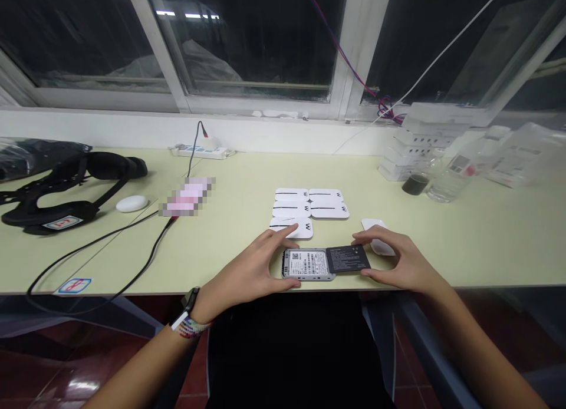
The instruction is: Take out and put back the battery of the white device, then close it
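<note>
An opened device (308, 264) with a labelled inner face lies at the table's front edge. My left hand (254, 264) grips its left end between thumb and fingers. My right hand (395, 259) pinches a black battery (347, 259) by its right end. The battery's left edge meets the device's right end. A white cover (382, 246) lies behind the battery, partly hidden by my right fingers. Behind the device, several white devices with black marks (329, 210) lie in two columns; my left index finger overlaps the nearest one.
On the left are a black headset (75, 208), a white oval object (131, 203), a blurred-out phone (188, 197), cables and a power strip (201, 152). White boxes (398, 155), a dark-based jar (415, 184) and a clear bottle (451, 182) stand at the back right.
</note>
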{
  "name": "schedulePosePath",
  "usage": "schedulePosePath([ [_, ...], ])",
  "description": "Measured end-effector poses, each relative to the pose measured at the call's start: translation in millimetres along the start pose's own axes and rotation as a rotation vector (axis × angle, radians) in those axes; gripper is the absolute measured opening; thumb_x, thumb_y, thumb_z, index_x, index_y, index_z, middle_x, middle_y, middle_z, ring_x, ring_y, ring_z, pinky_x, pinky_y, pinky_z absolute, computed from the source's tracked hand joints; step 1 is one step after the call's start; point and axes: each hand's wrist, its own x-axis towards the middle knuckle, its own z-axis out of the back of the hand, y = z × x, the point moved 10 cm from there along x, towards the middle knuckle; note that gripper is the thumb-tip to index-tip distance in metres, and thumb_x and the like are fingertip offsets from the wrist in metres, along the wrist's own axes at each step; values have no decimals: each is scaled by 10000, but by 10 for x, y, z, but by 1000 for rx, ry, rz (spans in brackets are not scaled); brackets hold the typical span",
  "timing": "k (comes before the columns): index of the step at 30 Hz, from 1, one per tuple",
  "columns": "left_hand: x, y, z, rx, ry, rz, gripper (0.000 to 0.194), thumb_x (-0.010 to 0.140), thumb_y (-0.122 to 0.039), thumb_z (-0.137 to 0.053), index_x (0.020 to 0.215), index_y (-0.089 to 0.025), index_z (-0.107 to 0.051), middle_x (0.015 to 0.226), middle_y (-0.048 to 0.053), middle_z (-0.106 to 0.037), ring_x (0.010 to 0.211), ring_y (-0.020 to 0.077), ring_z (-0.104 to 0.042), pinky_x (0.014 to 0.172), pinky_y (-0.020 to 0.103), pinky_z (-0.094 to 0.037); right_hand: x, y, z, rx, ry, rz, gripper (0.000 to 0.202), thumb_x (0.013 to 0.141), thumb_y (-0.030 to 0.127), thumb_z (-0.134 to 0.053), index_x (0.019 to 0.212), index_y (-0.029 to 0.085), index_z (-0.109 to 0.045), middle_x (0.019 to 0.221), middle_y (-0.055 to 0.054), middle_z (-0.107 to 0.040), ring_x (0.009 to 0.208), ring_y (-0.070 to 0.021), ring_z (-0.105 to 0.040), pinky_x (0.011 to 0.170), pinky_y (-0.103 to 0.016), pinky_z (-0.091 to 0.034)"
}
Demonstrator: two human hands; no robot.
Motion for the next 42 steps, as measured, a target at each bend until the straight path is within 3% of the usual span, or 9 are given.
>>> schedulePosePath([
  [29, 1, 14, -6, 7, 2, -16, 998, 906, -509, -855, 1717, -409, -281, 1488, 48, -684, 1492, 368, -496, 1231, 575, -428, 26, 87, -23, -16, -12, 9, 443, 866, 368, -876, 1278, 304, -724, 1149, -71, -793, 968, -277, -761, 879, -463, -661],
  [36, 3, -1, -16, 16, 12, -1, 1007, 907, -478, -862, 1719, -399, -271, 1495, 40, -682, 1491, 361, -484, 1233, 555, -415, 79, 196, -53, -46, 10, 36, 471, 877, 334, -858, 1313, 316, -682, 1156, -65, -768, 957, -273, -737, 878, -458, -639],
  [42, 7, -41, -8, 11, 17, -7, 1001, 909, -456, -863, 1717, -391, -275, 1486, 49, -685, 1478, 371, -493, 1218, 566, -425, 274, 438, -31, -101, 84, 66, 576, 882, 305, -840, 1416, 329, -624, 1148, -61, -755, 1033, -283, -729, 932, -459, -618],
])
